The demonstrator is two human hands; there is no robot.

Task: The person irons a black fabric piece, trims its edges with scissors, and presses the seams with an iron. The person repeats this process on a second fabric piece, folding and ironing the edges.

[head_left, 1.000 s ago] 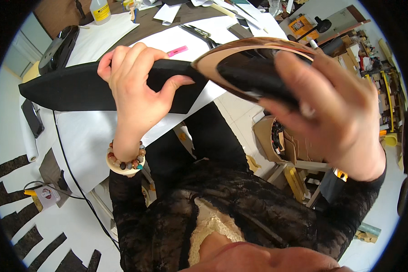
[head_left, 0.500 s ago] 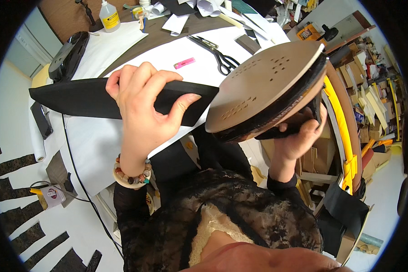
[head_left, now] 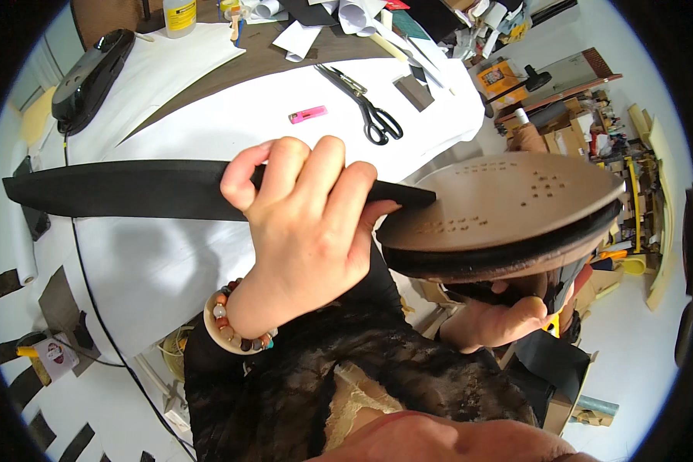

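In my right hand [head_left: 500,319], at right of centre, I hold a clothes iron [head_left: 508,204] by its handle, largely hidden beneath it. Its tan soleplate, dotted with small steam holes, is turned upward, with a dark body below. My left hand [head_left: 308,212] grips a long, flat black panel [head_left: 123,189] near its right end, fingers over the far edge and thumb on the near side. The panel stretches to the left and stays straight. Its right tip overlaps the soleplate's left edge in view; whether they touch I cannot tell.
On the white-covered table [head_left: 208,127] lie black-handled scissors [head_left: 377,119] and a pink lighter [head_left: 308,115]. A glossy black device [head_left: 92,81] with a cable [head_left: 88,277] stands at left, near a bottle [head_left: 180,17]. Black strips [head_left: 77,443] lie lower left; cluttered boxes [head_left: 570,138] fill the right.
The iron has moved right and down, its soleplate now tilted more level. My left hand has shifted right and lower, and the panel's right end has come over the soleplate's edge.
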